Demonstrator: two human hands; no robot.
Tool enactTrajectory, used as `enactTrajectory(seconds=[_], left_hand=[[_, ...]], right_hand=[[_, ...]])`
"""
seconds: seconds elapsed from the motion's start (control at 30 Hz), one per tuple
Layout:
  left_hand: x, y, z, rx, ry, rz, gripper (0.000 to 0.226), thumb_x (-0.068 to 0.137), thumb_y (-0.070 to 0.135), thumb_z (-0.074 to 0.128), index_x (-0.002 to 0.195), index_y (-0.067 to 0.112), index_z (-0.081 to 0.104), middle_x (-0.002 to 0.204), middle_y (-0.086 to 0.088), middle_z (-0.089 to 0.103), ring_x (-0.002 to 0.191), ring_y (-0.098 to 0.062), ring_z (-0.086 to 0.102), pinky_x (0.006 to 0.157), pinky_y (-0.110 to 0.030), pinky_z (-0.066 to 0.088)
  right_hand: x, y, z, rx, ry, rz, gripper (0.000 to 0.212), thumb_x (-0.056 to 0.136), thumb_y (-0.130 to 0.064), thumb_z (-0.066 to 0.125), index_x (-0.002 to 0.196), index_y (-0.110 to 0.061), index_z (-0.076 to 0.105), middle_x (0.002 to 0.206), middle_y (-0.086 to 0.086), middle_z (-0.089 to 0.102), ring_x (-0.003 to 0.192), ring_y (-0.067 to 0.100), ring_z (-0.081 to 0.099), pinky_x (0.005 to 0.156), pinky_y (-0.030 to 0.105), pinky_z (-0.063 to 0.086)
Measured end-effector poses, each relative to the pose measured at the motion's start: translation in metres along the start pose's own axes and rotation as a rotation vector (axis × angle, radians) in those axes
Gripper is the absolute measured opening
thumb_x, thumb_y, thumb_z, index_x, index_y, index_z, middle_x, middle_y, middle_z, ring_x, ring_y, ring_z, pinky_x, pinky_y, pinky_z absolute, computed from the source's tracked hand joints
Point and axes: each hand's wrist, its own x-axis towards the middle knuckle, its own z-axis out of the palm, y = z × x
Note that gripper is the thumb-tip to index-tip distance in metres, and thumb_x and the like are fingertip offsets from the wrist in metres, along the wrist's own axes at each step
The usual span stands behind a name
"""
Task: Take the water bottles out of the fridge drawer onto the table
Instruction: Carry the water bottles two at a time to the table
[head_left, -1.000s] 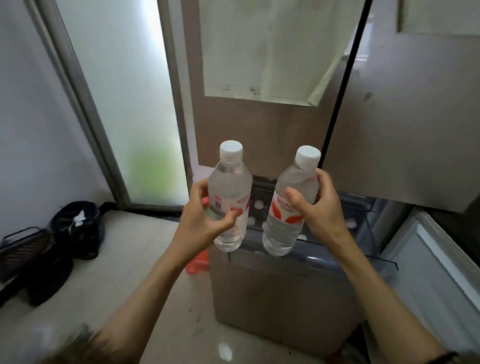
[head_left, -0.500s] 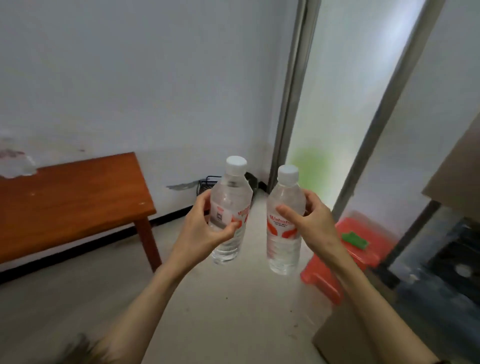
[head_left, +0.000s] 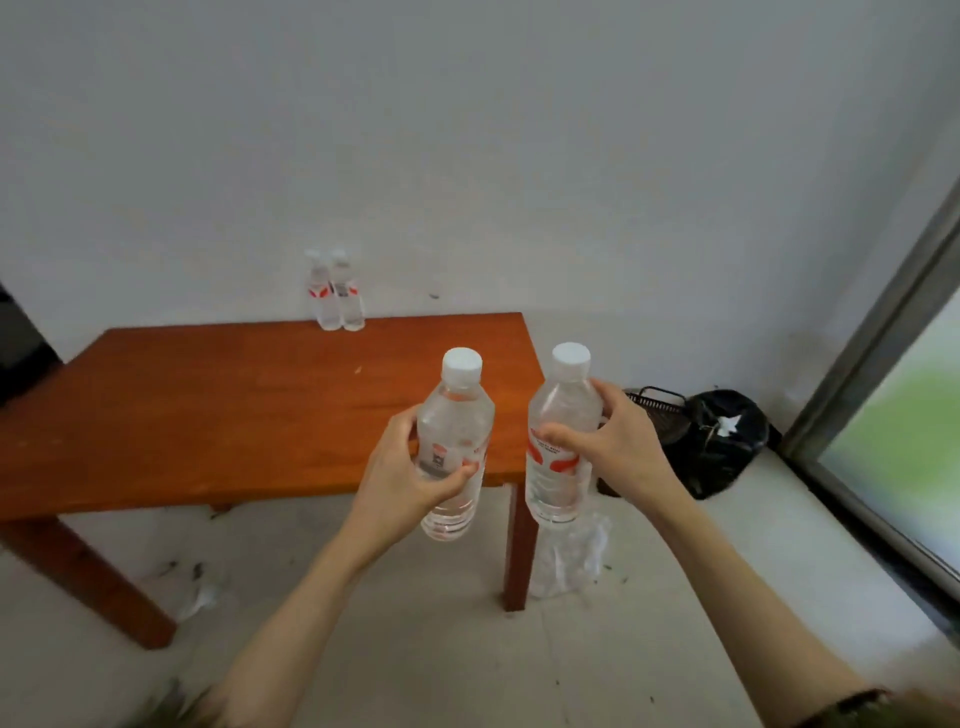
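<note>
Clear plastic bottles stand upright in both grasps: the left hand (head_left: 402, 480) wraps one bottle (head_left: 456, 441), the right hand (head_left: 615, 449) wraps the other bottle (head_left: 561, 431). The table (head_left: 208, 415) spreads toward eleven o'clock of the fingers, probably nearer the left hand. Two earlier bottles (head_left: 335, 291) stand at its far edge.

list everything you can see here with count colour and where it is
clear plastic water bottles with white caps and red labels: 4; two stand at the table's far edge by the wall, one in each hand
reddish-brown wooden table: 1, against the white wall
black bag: 1, on the floor right of the table
clear crumpled plastic: 1, on the floor by the table leg
left hand: grips one bottle
right hand: grips the other
</note>
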Motion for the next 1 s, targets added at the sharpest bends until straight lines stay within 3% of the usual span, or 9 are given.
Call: enactTrajectory(seconds=[0.07,0.2,0.37,0.53,0.7,0.87,1.0], left_hand=[[0.022,-0.021,-0.014,-0.014,0.04,-0.042,0.073,0.065,0.034,0.079,0.127,0.03,0.04,0.121,0.012,0.052,0.108,-0.004,0.053,0.085,-0.02,0.047],[0.078,-0.061,-0.031,-0.023,0.094,-0.125,0.071,0.067,0.032,0.079,0.127,0.031,0.041,0.116,0.016,0.053,0.104,-0.002,0.054,0.088,-0.025,0.048],[0.174,-0.112,-0.038,0.014,0.153,-0.209,0.073,0.067,0.035,0.078,0.129,0.029,0.04,0.117,0.018,0.05,0.106,-0.004,0.051,0.091,-0.028,0.047],[0.281,-0.156,-0.046,0.048,0.189,-0.337,0.075,0.067,0.029,0.079,0.13,0.022,0.039,0.129,0.003,0.052,0.113,-0.014,0.052,0.098,-0.04,0.046],[0.363,-0.202,-0.056,0.03,0.21,-0.407,0.076,0.068,0.021,0.079,0.131,0.017,0.037,0.129,0.0,0.051,0.11,-0.013,0.051,0.095,-0.035,0.043],[0.444,-0.253,-0.065,0.059,0.212,-0.433,0.074,0.068,0.022,0.078,0.13,0.016,0.038,0.127,-0.001,0.052,0.105,-0.007,0.047,0.09,-0.028,0.042],[0.51,-0.292,-0.072,0.053,0.196,-0.429,0.074,0.068,0.02,0.079,0.129,0.017,0.037,0.128,-0.001,0.052,0.115,-0.018,0.052,0.099,-0.039,0.045]], right_hand=[[0.034,0.0,0.025,-0.016,-0.028,-0.002,0.072,0.067,-0.032,0.08,0.128,-0.015,0.047,0.113,-0.004,0.059,0.105,0.013,0.056,0.091,0.031,0.048],[0.108,0.009,0.07,-0.014,-0.099,0.007,0.067,0.068,-0.032,0.079,0.126,-0.022,0.046,0.106,-0.009,0.055,0.1,0.012,0.055,0.077,0.02,0.046],[0.215,0.027,0.121,-0.069,-0.204,-0.008,0.073,0.068,-0.032,0.079,0.13,-0.023,0.041,0.11,-0.013,0.048,0.102,0.009,0.05,0.085,0.025,0.043],[0.324,0.041,0.164,-0.132,-0.343,0.026,0.08,0.064,-0.033,0.081,0.131,-0.022,0.04,0.114,-0.009,0.051,0.102,0.011,0.051,0.088,0.028,0.045],[0.417,0.06,0.206,-0.125,-0.352,0.07,0.083,0.065,-0.032,0.081,0.135,-0.02,0.037,0.13,-0.002,0.052,0.111,0.015,0.051,0.094,0.032,0.044],[0.5,0.084,0.256,-0.102,-0.343,0.13,0.079,0.067,-0.03,0.08,0.134,-0.02,0.039,0.129,-0.002,0.054,0.103,0.008,0.049,0.085,0.024,0.044],[0.556,0.101,0.295,-0.066,-0.324,0.184,0.077,0.066,-0.032,0.08,0.132,-0.022,0.042,0.126,-0.004,0.056,0.111,0.014,0.054,0.093,0.032,0.047]])
